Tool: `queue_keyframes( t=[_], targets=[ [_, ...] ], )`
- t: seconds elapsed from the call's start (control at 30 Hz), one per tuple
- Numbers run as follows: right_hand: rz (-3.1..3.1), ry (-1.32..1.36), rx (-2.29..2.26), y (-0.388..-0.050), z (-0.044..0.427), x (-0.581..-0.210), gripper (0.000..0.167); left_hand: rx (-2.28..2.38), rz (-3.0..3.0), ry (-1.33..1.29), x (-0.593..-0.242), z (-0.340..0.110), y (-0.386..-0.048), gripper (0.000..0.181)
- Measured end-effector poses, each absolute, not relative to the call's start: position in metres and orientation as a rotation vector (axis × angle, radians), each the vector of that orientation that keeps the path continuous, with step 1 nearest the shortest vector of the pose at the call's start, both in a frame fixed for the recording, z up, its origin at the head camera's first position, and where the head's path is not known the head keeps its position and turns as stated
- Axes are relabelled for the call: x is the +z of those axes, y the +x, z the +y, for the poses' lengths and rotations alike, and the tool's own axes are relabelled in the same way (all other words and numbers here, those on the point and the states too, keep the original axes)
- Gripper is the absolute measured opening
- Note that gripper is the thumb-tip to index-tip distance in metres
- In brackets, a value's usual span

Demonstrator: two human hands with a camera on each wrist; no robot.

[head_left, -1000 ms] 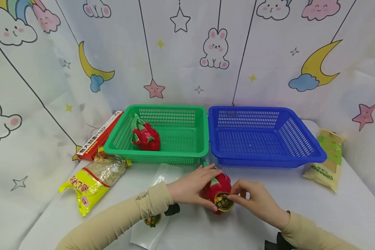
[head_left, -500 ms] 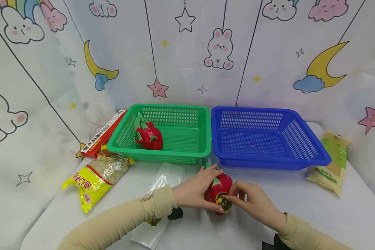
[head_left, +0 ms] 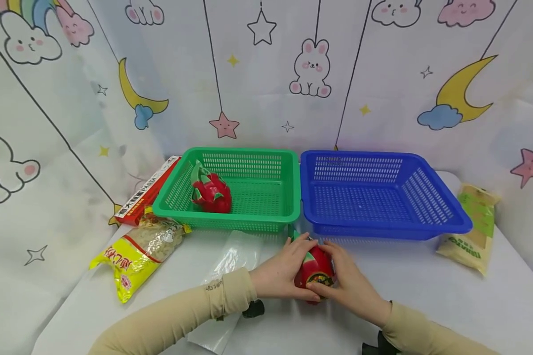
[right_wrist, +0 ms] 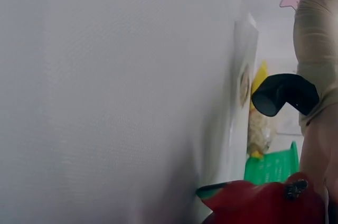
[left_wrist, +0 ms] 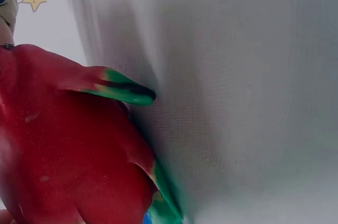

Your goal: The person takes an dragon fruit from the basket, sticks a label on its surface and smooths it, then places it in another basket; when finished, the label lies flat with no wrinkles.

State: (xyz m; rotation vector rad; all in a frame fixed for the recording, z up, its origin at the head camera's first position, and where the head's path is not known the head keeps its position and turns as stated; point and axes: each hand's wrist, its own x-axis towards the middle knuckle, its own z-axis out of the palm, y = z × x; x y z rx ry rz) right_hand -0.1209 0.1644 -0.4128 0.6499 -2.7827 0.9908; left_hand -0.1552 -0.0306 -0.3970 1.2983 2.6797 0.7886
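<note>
Our right hand (head_left: 353, 286) had shifted from pinching the edge of the round label (head_left: 322, 278) to gripping the right side of the dragon fruit (head_left: 310, 264), its thumb across the label. Our left hand (head_left: 282, 273) stayed on the other side, fingers over the fruit and thumb low in front, so we held it between both hands; we could not tell whether our thumbs touched. It sat on the white table (head_left: 293, 335), before the green basket (head_left: 231, 220) and the blue basket (head_left: 386, 230). We had another fruit (head_left: 215, 195) inside the green one, and clear plastic (head_left: 240, 249) lay partly behind our left sleeve (head_left: 177, 315).
</note>
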Motion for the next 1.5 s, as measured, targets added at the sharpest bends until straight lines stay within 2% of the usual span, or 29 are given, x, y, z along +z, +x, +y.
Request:
queue_keyframes(
  t=[0.47,0.73,0.9,1.03,1.17,1.33,1.5],
  targets=[
    [-2.784,0.577,1.307,-0.120,0.160,-0.414,0.065,0.815,2.650,1.322,-0.398,-0.034,-0.157,0.091],
    [-2.761,0.613,1.354,-0.122,0.164,-0.414,0.056,0.835,2.592,1.318,-0.397,-0.036,-0.161,0.075],
    [-2.709,0.724,1.357,-0.123,0.169,-0.413,0.049,0.846,2.583,1.298,-0.396,-0.036,-0.162,0.062],
    [-2.655,0.848,1.337,-0.127,0.176,-0.414,0.046,0.852,2.562,1.293,-0.395,-0.038,-0.162,0.058],
    [-2.604,0.984,1.265,-0.133,0.185,-0.417,0.049,0.871,2.550,1.255,-0.394,-0.039,-0.161,0.065],
    [-2.611,1.106,1.244,-0.138,0.194,-0.416,0.054,0.905,2.594,1.182,-0.395,-0.033,-0.156,0.089],
    [-2.745,1.030,1.127,-0.136,0.193,-0.411,0.054,0.887,2.668,1.125,-0.399,-0.028,-0.150,0.103]
  ],
)
